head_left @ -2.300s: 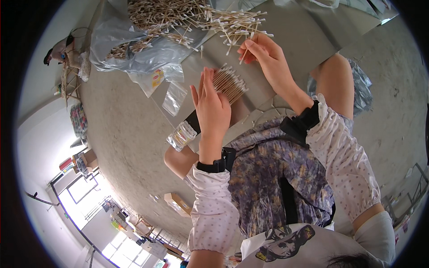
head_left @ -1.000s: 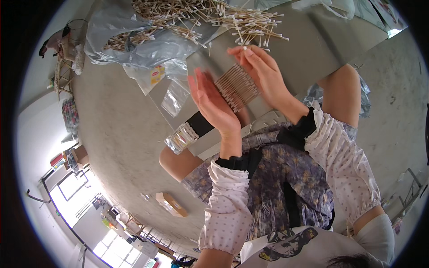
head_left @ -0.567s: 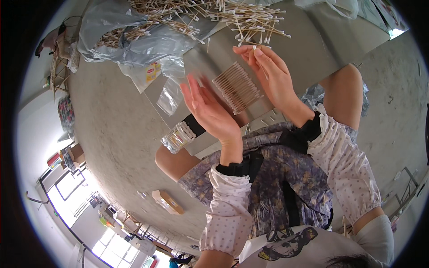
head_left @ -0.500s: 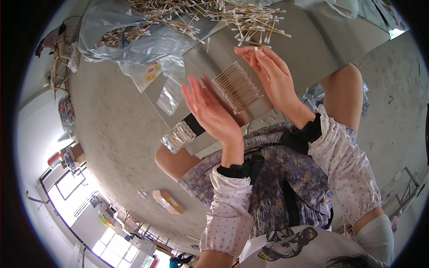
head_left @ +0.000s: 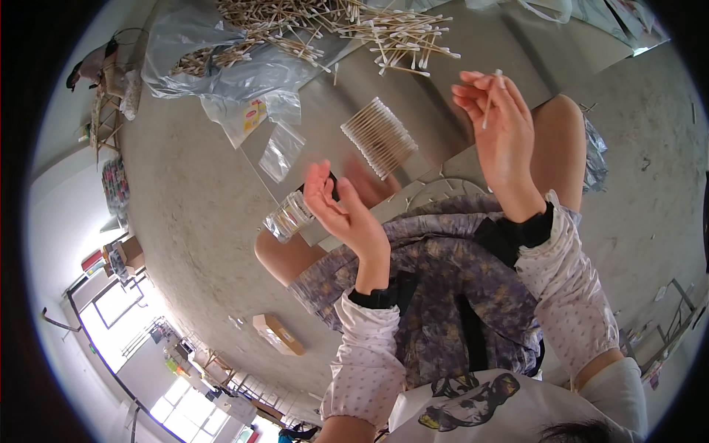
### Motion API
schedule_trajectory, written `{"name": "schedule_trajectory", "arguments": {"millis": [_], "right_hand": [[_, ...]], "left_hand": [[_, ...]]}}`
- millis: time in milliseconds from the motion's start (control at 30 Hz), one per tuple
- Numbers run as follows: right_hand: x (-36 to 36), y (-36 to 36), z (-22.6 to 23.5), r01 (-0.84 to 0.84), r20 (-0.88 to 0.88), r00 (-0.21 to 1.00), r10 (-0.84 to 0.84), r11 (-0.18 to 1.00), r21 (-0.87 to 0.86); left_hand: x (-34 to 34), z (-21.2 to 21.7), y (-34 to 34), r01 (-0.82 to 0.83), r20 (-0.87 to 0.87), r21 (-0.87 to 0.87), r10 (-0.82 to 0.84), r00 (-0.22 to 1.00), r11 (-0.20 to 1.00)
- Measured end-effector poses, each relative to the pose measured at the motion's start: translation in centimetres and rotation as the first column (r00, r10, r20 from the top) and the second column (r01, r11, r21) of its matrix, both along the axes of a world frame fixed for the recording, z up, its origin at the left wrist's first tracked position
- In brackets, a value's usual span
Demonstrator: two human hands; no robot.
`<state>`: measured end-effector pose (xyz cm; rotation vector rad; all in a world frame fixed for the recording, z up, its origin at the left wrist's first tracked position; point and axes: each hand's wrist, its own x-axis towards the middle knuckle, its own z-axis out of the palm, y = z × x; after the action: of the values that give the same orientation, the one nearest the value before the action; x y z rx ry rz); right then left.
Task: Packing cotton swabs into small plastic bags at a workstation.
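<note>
My right hand is raised over the table's right part, with a cotton swab held between thumb and fingers. Its white tip shows above the thumb. My left hand hovers near the front edge, fingers apart and slightly blurred, holding nothing. Between and beyond the hands, a neat flat row of cotton swabs lies side by side on the shiny metal table. Beside my left fingers is a clear pack of swabs, with a dark object partly hidden behind the hand.
A large loose heap of cotton swabs spreads at the far side, partly on a grey plastic bag. Clear plastic bags hang over the left edge. A cardboard box lies on the floor at left.
My right hand has moved right and toward me, away from the heap, with the swab still in its fingers. My left hand has drawn down and left from the row.
</note>
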<state>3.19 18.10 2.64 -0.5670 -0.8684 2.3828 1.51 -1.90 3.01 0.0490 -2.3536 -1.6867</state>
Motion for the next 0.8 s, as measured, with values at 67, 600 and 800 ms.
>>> {"name": "schedule_trajectory", "arguments": {"millis": [67, 600, 800], "right_hand": [[1.8, 0.2, -0.2, 0.001, 0.038, 0.999, -0.001, 1.000, -0.017], [-1.8, 0.3, -1.6, -0.168, 0.165, 0.974, 0.157, 0.984, 0.061], [-2.2, 0.6, -1.5, -0.190, 0.198, 0.964, 0.176, 0.980, 0.055]], "left_hand": [[1.2, -0.3, -1.0, 0.109, -0.053, -0.268, -0.127, 0.990, 0.957], [3.0, -1.8, 1.5, 0.336, 0.116, -0.863, -0.501, 0.858, 0.376], [3.7, -2.4, 1.8, 0.384, 0.199, -0.868, -0.489, 0.850, 0.315]]}}
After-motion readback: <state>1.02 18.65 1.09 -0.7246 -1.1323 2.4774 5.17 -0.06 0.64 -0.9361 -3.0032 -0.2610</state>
